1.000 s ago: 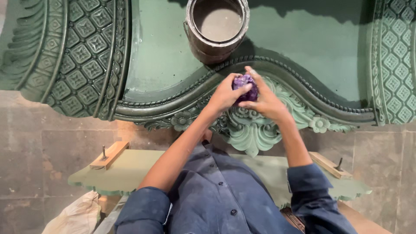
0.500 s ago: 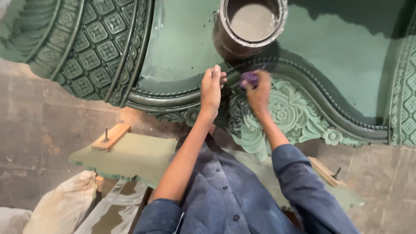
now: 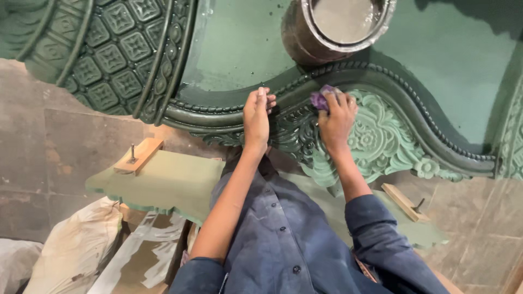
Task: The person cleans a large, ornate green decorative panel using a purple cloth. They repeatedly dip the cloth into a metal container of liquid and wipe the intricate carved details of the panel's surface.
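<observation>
A large carved wooden panel (image 3: 381,139), painted green, lies flat in front of me. My right hand (image 3: 336,117) presses a small purple cloth (image 3: 318,99) against its dark floral carving. My left hand (image 3: 257,117) rests flat on the carved rim just to the left, fingers together, holding nothing. A round paint can (image 3: 338,27) stands on the smooth green face of the panel, just beyond my hands. My blue sleeves and shirt fill the lower middle of the view.
A green-painted board (image 3: 163,182) lies under my arms, with a small wooden block and nail (image 3: 136,155) at its left end and another block (image 3: 403,201) at the right. White sacks (image 3: 71,250) lie on the stone floor (image 3: 49,158) at the lower left.
My hands have come apart: the left moved off the cloth onto the rim to the left, while the right keeps the purple cloth on the carving. The view shifted right and closer.
</observation>
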